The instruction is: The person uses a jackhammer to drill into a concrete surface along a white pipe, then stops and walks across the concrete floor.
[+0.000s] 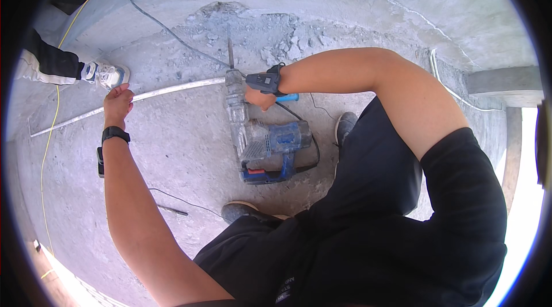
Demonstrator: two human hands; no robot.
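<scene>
Two things fit here. A small dark wrist device [264, 81] with a flat face like a screen is strapped on the right wrist; a black band with a dark face [114, 133] sits on the left wrist. Both faces look dark and unlit. There are no packages or signs
</scene>
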